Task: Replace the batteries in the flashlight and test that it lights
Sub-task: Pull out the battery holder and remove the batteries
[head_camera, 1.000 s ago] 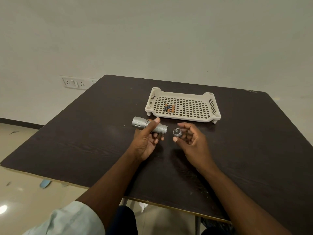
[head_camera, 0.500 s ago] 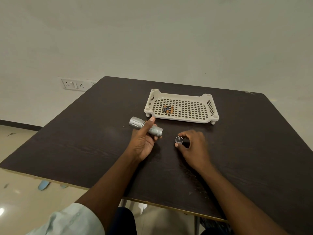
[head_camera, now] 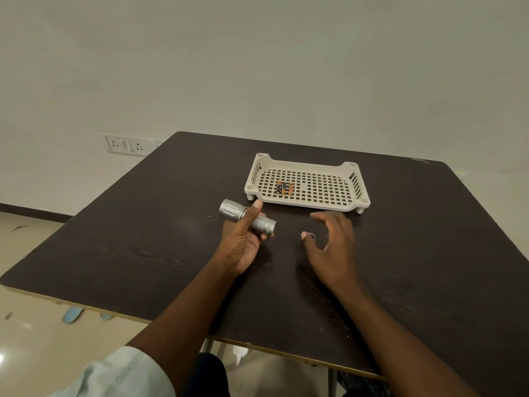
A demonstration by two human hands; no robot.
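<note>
My left hand [head_camera: 242, 239] grips a silver flashlight [head_camera: 264, 222] around its body, head pointing far left, its open rear end facing right. The flashlight's round end cap [head_camera: 311, 236] lies on the dark table [head_camera: 143, 239], mostly hidden behind my right thumb. My right hand [head_camera: 332, 245] hovers over the cap with fingers spread and relaxed, holding nothing. Three small batteries [head_camera: 284, 188] lie side by side in the cream perforated tray [head_camera: 352, 206] behind the hands.
The tray stands on short legs at the table's far middle. A wall socket plate [head_camera: 127, 144] is on the wall at left. The table's front edge [head_camera: 257, 346] runs just before my forearms.
My right hand carried the end cap down to the table, set it there and let go, its fingers now spread. My left hand kept its hold on the flashlight.
</note>
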